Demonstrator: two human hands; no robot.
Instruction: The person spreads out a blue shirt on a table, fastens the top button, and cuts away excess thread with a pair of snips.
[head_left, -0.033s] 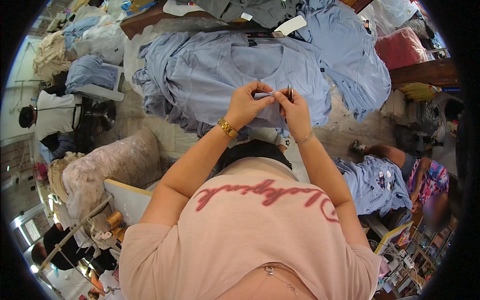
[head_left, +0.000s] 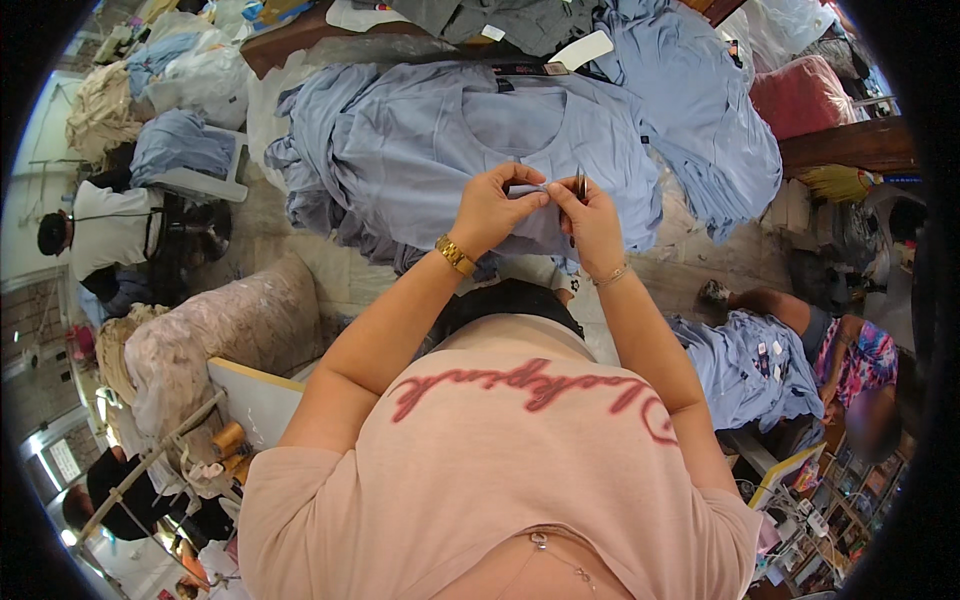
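Note:
A light blue shirt (head_left: 400,130) with a wide round neckline lies spread on a pile of like garments in front of me. My left hand (head_left: 492,208) is closed in a pinch on a small bit of its cloth, just below the neckline. Close beside it, my right hand (head_left: 590,225) pinches at the same bit between thumb and finger. Thread snips (head_left: 580,184) sit in the right hand too, their dark pointed blades sticking up past the fingers. The rest of the snips is mostly hidden by that hand.
More blue garments (head_left: 690,110) hang over at the right, beside a red bundle (head_left: 805,95). A person at the right has blue garments (head_left: 755,360) before them. A large plastic-wrapped bundle (head_left: 240,320) stands left. Other people are farther left.

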